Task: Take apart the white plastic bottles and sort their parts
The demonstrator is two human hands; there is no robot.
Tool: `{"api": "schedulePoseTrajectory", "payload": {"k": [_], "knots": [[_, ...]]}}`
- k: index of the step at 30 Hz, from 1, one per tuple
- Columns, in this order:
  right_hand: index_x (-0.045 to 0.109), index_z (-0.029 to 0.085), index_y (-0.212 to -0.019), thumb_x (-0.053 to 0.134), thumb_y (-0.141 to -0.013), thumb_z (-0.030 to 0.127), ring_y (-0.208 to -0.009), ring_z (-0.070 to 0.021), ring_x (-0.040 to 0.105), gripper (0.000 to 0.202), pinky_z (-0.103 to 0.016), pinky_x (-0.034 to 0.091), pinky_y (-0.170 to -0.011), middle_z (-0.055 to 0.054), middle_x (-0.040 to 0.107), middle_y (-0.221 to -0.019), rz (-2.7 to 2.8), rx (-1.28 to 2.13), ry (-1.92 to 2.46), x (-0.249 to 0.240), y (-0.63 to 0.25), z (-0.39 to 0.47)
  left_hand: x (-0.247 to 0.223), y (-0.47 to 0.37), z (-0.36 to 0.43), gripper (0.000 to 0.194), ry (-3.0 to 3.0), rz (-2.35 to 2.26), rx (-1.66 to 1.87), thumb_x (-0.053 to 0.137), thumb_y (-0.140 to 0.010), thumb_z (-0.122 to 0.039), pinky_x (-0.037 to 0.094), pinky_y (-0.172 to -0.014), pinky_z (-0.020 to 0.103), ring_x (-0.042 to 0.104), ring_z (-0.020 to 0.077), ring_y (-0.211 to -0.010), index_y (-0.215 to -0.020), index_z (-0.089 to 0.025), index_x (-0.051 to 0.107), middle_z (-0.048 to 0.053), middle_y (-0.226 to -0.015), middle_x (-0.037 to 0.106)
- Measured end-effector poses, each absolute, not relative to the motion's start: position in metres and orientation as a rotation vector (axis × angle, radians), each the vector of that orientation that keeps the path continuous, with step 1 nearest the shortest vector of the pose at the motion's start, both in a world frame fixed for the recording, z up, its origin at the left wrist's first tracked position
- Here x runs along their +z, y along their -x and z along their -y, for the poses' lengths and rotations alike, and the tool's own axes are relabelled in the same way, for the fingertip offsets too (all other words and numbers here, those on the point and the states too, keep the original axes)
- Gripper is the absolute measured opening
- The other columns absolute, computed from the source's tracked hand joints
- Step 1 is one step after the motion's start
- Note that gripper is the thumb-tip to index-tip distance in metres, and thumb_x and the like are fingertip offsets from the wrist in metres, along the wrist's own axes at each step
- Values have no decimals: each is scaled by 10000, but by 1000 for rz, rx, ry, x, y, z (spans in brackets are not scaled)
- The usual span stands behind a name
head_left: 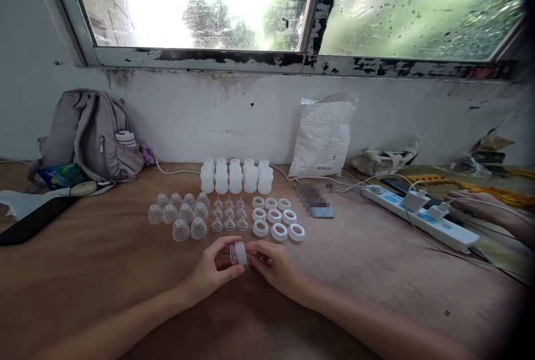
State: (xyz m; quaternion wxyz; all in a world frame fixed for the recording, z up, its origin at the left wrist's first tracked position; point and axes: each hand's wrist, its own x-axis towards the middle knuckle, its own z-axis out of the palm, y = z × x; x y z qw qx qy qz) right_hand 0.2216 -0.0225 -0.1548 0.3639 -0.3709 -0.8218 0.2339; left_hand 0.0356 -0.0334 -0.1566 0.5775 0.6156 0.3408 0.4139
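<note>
Between both hands is a ribbed, whitish bottle collar [239, 253], turned on its side with a clear flanged part at its left end. My left hand [212, 268] grips it between the thumb below and the fingers above. On its right side, my right hand [276, 267] pinches with thumb and fingers; the fingertips partly hide what they hold there. Just beyond the hands lie rows of white bottle collars [280, 232], clear bottle nipples [229, 224] and clear domed caps [181, 230]. Behind them stand rows of frosted white bottles [236, 177].
A backpack [90, 137] leans against the wall at left, near a black flat object [35, 220]. A white plastic bag [324, 137] stands at the back. At right are a power strip [418, 218] with cables and another person's hand [472, 204].
</note>
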Motion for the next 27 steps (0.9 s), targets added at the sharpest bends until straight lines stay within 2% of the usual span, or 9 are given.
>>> {"api": "schedulePoseTrajectory", "payload": {"k": [4, 11, 20, 27], "knots": [[591, 176, -865, 467, -811, 230, -583, -105, 538, 145, -203, 433, -533, -29, 623, -719, 2099, 541, 950, -153, -221, 25, -157, -36, 35, 404, -1509, -852, 972, 622, -710, -238, 465, -787, 297, 554, 178, -912, -1086, -194, 482, 52, -1013, 556], [588, 170, -857, 465, -814, 254, -545, -95, 531, 155, -193, 436, -516, -15, 608, -655, 2064, 586, 955, -150, -223, 28, -151, -34, 38, 372, -1580, -820, 973, 556, -746, -222, 459, -812, 312, 535, 189, -940, -1111, -201, 487, 60, -1047, 525], [587, 186, -894, 475, -811, 233, -635, -117, 571, 147, -223, 465, -602, -32, 632, -742, 2060, 609, 843, -155, -225, 30, -155, -32, 35, 382, -1569, -743, 951, 544, -748, -209, 443, -832, 321, 514, 190, -958, -1125, -219, 485, 51, -1041, 505], [585, 193, -852, 486, -790, 213, -582, -111, 576, 119, -210, 461, -560, -14, 624, -667, 2017, 510, 866, -155, -224, 31, -151, -31, 37, 341, -1525, -724, 954, 529, -757, -210, 441, -801, 303, 515, 170, -905, -1093, -203, 471, 46, -978, 531]]}}
